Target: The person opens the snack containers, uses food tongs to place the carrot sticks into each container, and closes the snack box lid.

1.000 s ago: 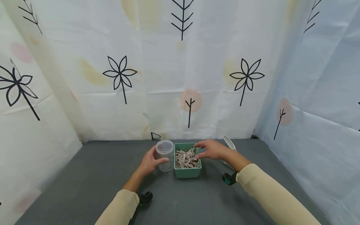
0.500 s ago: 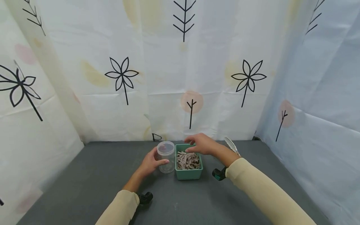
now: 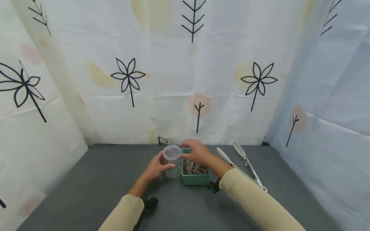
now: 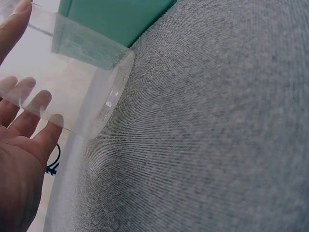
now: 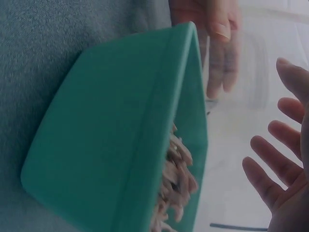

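A clear round jar (image 3: 173,172) with a translucent lid (image 3: 172,152) stands upright on the table, left of a green tub (image 3: 196,180). My left hand (image 3: 157,166) holds the jar from its left side, thumb in front; the left wrist view shows its fingers (image 4: 41,99) round the clear wall. Grey-brown strips (image 3: 194,168) fill much of the tub; what they are is unclear. Above the tub, my right hand (image 3: 198,154) reaches to the lid's right edge, fingers spread and loosely bent. Whether its fingertips touch the lid cannot be told.
Metal tongs (image 3: 239,149) lie spread on the dark grey table (image 3: 115,179) to the right, partly behind my right forearm. A patterned white cloth (image 3: 173,118) hangs behind the table and along both sides.
My right hand has moved left from the tub's right rim, across the tub, to the jar's lid. More of the tongs now shows. The left hand stays on the jar.
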`<action>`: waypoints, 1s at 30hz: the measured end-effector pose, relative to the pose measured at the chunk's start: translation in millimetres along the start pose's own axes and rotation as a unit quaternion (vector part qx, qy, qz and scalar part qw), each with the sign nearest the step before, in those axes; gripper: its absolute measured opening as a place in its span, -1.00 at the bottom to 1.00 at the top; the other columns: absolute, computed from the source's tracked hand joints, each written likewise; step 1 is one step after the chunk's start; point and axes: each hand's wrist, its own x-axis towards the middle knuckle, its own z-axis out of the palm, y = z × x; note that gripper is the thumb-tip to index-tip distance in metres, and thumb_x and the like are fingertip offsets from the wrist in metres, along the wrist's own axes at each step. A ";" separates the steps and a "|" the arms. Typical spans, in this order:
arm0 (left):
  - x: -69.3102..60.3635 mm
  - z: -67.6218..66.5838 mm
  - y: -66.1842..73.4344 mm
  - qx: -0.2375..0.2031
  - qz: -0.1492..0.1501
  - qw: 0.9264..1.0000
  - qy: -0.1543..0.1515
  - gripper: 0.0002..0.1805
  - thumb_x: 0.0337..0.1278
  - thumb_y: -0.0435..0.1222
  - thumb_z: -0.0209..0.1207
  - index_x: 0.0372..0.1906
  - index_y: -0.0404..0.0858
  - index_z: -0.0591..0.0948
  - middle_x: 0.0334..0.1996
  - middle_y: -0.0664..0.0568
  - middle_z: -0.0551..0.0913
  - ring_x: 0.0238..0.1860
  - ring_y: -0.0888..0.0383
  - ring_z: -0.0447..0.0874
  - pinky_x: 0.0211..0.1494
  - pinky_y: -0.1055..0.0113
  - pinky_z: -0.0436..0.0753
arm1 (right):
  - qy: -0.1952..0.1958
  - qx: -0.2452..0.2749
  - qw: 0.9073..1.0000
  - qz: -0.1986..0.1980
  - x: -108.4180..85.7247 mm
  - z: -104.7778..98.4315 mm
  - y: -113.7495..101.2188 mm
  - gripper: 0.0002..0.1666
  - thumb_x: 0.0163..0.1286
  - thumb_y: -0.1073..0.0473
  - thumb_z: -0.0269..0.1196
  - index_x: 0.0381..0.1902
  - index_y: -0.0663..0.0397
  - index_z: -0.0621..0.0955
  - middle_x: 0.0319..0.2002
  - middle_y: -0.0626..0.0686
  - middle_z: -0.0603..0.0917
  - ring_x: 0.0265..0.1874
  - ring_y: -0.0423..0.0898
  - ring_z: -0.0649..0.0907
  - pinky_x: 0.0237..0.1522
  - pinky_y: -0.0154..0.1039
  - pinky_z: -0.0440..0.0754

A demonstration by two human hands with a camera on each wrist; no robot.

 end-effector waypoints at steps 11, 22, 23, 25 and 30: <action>0.4 -2.4 -2.6 -0.004 0.011 0.999 -0.033 -0.22 0.08 -0.34 0.38 0.39 -0.36 0.28 0.23 -0.29 0.44 0.23 -0.19 0.45 0.13 -0.04 0.51 | -0.043 -0.005 0.999 0.016 11.3 13.0 -11.8 -0.40 0.28 -0.11 0.36 0.20 0.03 0.58 0.18 0.03 0.56 0.21 0.02 0.48 0.19 0.00 0.42; -0.1 -0.8 -4.3 -0.014 0.012 1.000 -0.013 -0.18 0.06 -0.37 0.39 0.42 -0.34 0.26 0.27 -0.29 0.43 0.25 -0.17 0.43 0.10 0.05 0.55 | -0.026 -0.077 0.995 0.057 21.3 24.4 -27.2 -0.27 0.16 -0.36 0.34 0.09 0.03 0.57 -0.01 0.10 0.55 -0.10 -0.03 0.52 -0.08 -0.06 0.51; -0.3 -0.8 -4.3 -0.012 0.010 1.000 -0.011 -0.19 0.06 -0.36 0.40 0.41 -0.32 0.28 0.26 -0.26 0.45 0.25 -0.15 0.45 0.10 0.07 0.55 | -0.024 -0.084 0.994 0.062 22.2 25.9 -28.0 -0.27 0.15 -0.37 0.33 0.08 0.01 0.57 -0.04 0.08 0.54 -0.13 -0.04 0.51 -0.10 -0.08 0.51; -0.7 -0.8 -4.5 -0.008 0.009 1.000 -0.008 -0.20 0.04 -0.33 0.41 0.39 -0.29 0.31 0.25 -0.21 0.47 0.24 -0.11 0.47 0.09 0.10 0.56 | -0.018 -0.096 0.993 0.068 23.0 27.7 -29.4 -0.28 0.14 -0.38 0.34 0.05 0.00 0.57 -0.07 0.06 0.54 -0.16 -0.06 0.50 -0.12 -0.09 0.51; -0.7 -1.2 -4.0 0.003 0.018 1.000 -0.003 -0.23 0.02 -0.27 0.44 0.35 -0.27 0.37 0.21 -0.18 0.51 0.22 -0.11 0.48 0.11 0.05 0.54 | -0.007 -0.097 0.993 0.067 24.7 29.7 -29.4 -0.30 0.12 -0.36 0.36 0.00 0.02 0.57 -0.06 0.06 0.56 -0.10 -0.04 0.49 -0.08 -0.08 0.50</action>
